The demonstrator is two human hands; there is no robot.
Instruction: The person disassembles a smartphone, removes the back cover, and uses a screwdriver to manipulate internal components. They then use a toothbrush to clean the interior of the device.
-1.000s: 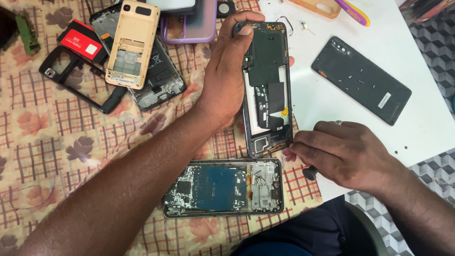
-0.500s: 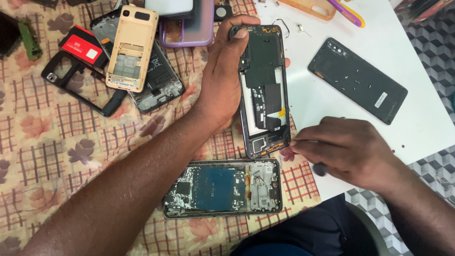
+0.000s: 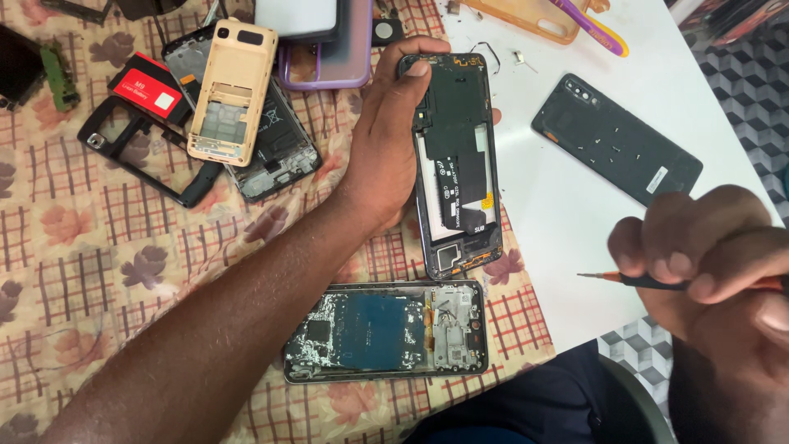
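Opened phone under repair

Left hand wraps its fingers around the black opened smartphone chassis with exposed matte shielding, upright on the worktop's white edge. Right hand, fingers pinched shut, grips a slim orange-handled metal screwdriver, raised clear. Glossy black back cover lies apart.

Opened phone in the middle, parts spread around it.

The left hand grips the opened phone from its left side, on the edge of the cloth where it meets the table. The frame lies nearer the person, just below the phone. The back cover lies to the right on the table. The right hand, nearer and right, holds the screwdriver pointing left. The casing lies far left.
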